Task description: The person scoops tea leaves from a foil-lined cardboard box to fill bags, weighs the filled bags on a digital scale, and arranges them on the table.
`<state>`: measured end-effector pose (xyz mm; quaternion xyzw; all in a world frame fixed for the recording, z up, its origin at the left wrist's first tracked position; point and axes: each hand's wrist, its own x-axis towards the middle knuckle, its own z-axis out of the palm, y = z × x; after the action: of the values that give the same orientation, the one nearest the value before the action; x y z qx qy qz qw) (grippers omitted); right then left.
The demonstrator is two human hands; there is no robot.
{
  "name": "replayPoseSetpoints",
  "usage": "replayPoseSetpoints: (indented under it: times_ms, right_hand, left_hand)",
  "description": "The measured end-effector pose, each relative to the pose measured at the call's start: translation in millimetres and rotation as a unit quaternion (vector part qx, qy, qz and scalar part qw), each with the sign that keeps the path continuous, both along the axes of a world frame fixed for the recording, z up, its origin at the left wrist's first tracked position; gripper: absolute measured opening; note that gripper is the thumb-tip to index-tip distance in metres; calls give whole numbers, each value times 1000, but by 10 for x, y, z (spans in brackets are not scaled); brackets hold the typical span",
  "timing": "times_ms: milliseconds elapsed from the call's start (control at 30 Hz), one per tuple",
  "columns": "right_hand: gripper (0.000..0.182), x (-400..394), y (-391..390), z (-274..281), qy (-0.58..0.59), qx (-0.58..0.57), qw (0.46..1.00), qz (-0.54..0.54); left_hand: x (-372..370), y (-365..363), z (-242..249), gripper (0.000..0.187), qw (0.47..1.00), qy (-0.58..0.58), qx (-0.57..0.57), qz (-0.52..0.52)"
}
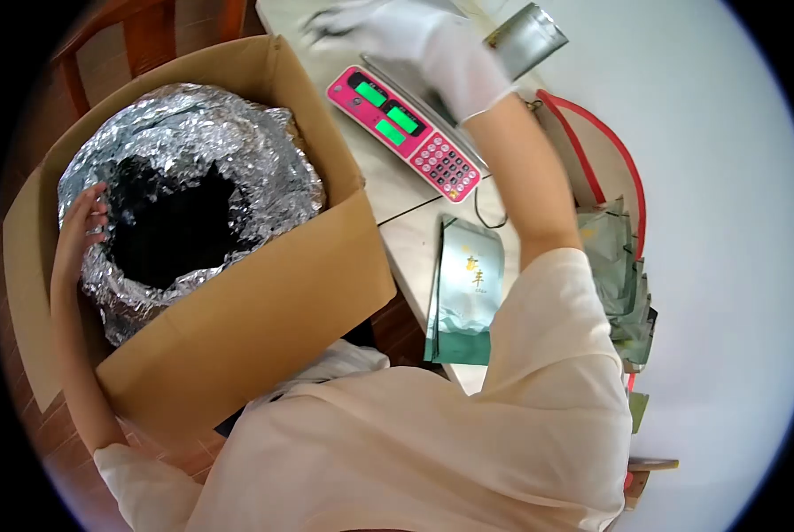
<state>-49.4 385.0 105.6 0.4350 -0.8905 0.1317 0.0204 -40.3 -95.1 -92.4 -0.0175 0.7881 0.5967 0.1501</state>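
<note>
My bare left hand (84,217) lies on the crumpled silver foil (211,120) that lines a cardboard box (255,337). Its fingers are a little apart, with the tips at the rim of the foil's dark opening; the thumb is hidden. My right hand (384,28), in a white glove, is above the far end of a pink digital scale (403,133). Motion smears its fingers, and a dark patch shows at their tips. The scale's displays glow green. A silver metal tin (530,43) is just beyond my right wrist.
A pale green printed pouch (470,279) lies on the light table (397,230) below the scale. More green pouches (614,266) stand in a red-edged bag (583,146) on the right. A wooden chair (149,35) is behind the box. A black cable (486,217) runs from the scale.
</note>
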Motion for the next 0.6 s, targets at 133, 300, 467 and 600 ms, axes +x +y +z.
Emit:
replayPoseSetpoints:
  times_ms: [133,300,467,600]
  right_hand:
    - [35,122,-1115,-607,-597,-283,732,-165]
    - [55,264,-1913,-1036,-326,43,933,-149]
    - [32,280,-2040,-1091,-345,-87,926,-128]
    - [22,434,-2019,-1393,45,55,990,-122]
  left_hand:
    - [7,9,2,41,1000,-12,17,14]
    - [140,51,192,38,1000,14,15,5]
    - [109,79,193,37,1000,6,24,-3]
    - [99,91,153,37,1000,8,15,8]
